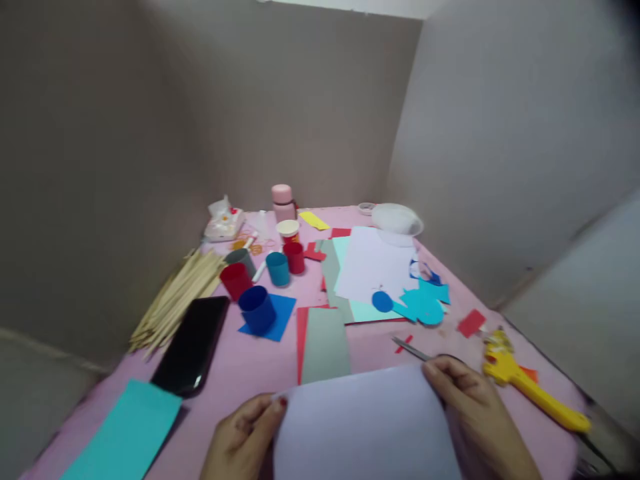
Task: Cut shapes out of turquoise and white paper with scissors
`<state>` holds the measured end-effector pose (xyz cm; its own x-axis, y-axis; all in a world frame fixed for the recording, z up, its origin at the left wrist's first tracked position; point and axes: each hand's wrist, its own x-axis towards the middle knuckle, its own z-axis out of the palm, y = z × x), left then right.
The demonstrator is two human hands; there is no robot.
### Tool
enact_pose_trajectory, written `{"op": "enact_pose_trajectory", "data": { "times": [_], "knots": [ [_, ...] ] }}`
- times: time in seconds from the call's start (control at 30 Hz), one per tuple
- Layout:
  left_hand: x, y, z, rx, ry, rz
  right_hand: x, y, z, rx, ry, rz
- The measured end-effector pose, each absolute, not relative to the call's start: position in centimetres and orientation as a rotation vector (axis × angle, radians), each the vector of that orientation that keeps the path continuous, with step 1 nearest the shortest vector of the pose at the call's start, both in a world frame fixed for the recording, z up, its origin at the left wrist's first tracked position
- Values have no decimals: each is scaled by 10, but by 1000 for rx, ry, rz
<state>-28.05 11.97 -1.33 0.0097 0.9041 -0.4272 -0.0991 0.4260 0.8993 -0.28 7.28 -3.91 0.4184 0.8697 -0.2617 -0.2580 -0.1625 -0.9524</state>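
Observation:
A pale lilac-white sheet of paper (365, 427) is stretched between my hands at the bottom of the head view, its lower part cut off by the frame. My left hand (245, 433) pinches the upper left corner between thumb and fingers. At the upper right corner, my right hand (475, 407) grips the sheet the same way. Just beyond the right hand lie scissors (413, 348), blades pointing left, handles partly hidden by that hand. A grey paper strip (327, 343) on a red one (302, 333) lies past the sheet's top edge.
Rolled paper cups, including a blue ring (257, 310), stand left of centre. A black phone (193, 343), wooden sticks (183, 293) and turquoise paper (125, 430) lie left. Stacked sheets (375, 263) and turquoise cutouts (425, 303) sit right, with a yellow glue gun (535, 390) near the right edge.

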Motion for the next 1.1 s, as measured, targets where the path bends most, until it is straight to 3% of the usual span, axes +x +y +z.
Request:
{"op": "enact_pose_trajectory", "data": {
  "times": [0.5,1.1],
  "knots": [
    [-271,107,-6,566,1155,961,8,70,-48,-1499,-629,1142],
    [-273,111,-2,712,1219,926,2,73,-41,-1453,-487,1233]
  ]
}}
